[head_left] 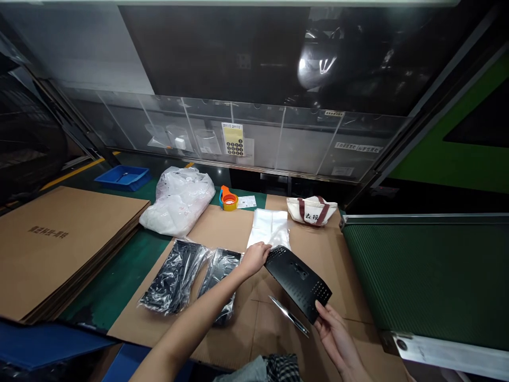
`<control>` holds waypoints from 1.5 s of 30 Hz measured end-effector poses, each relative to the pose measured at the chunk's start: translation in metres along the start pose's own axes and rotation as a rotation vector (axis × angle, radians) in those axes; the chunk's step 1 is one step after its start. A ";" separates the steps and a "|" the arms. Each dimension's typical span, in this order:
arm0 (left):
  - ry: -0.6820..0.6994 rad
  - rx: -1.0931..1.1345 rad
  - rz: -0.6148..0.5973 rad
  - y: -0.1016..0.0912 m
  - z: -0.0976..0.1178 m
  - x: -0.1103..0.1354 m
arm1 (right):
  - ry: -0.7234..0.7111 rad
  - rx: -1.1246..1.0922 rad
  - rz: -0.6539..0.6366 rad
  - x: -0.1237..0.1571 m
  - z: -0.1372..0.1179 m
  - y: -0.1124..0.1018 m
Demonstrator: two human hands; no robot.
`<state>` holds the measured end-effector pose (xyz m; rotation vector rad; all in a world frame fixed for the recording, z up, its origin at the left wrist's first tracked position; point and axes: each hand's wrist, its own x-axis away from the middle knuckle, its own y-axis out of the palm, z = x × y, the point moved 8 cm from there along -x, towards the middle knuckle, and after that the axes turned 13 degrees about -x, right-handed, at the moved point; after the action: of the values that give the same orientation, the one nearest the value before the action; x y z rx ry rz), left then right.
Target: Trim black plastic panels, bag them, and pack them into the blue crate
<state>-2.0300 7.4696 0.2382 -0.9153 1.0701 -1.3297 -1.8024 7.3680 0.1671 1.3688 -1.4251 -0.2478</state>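
Between my two hands I hold a black perforated panel [292, 278], tilted above the cardboard-covered table. My left hand [255, 257] pinches its upper left corner, and my right hand [332, 329] grips the lower right end with the thumb on top. Just beyond the panel lies a stack of clear plastic bags [270, 225]. Below it on the cardboard rests a slim silver tool [289, 317], perhaps tweezers or a blade. Left of my left forearm are two plastic-wrapped bundles of black parts, one nearer [225, 265] and one farther left [174, 276].
Stacked flat cardboard [71, 239] fills the left side. At the back stand a blue tray [123, 178], a bulging white plastic bag [178, 199], a tape dispenser [228, 199] and a small cloth bag [311, 211]. A green conveyor belt [429, 276] runs along the right.
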 end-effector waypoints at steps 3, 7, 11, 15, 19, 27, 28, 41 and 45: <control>0.001 -0.091 -0.002 -0.002 0.000 0.002 | -0.038 -0.050 0.025 -0.003 0.005 -0.001; 0.012 -0.185 -0.006 -0.006 0.006 0.005 | -0.079 -0.086 0.060 -0.005 0.018 -0.004; 0.041 -0.243 -0.017 -0.005 0.021 0.005 | -0.160 -0.126 0.135 0.001 0.031 -0.006; 0.098 -0.263 -0.023 -0.004 0.043 0.007 | -0.090 -0.032 0.100 0.003 0.034 -0.001; 0.163 -0.263 -0.030 -0.001 0.065 0.015 | -0.076 -0.025 0.092 -0.001 0.019 -0.005; 0.184 -0.210 0.058 -0.015 0.090 0.024 | -0.001 0.038 0.046 0.012 0.024 -0.005; 0.167 -0.196 0.081 -0.019 0.089 0.024 | 0.013 0.034 0.039 0.015 0.024 -0.004; 0.068 0.392 0.193 -0.067 0.038 0.015 | 0.125 0.044 -0.050 0.015 0.001 -0.007; -0.001 0.817 0.158 -0.070 0.017 0.013 | 0.137 -0.035 -0.064 0.017 -0.011 -0.001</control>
<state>-2.0344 7.4518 0.3091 -0.2142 0.4908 -1.4490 -1.7892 7.3600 0.1798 1.3778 -1.2596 -0.2156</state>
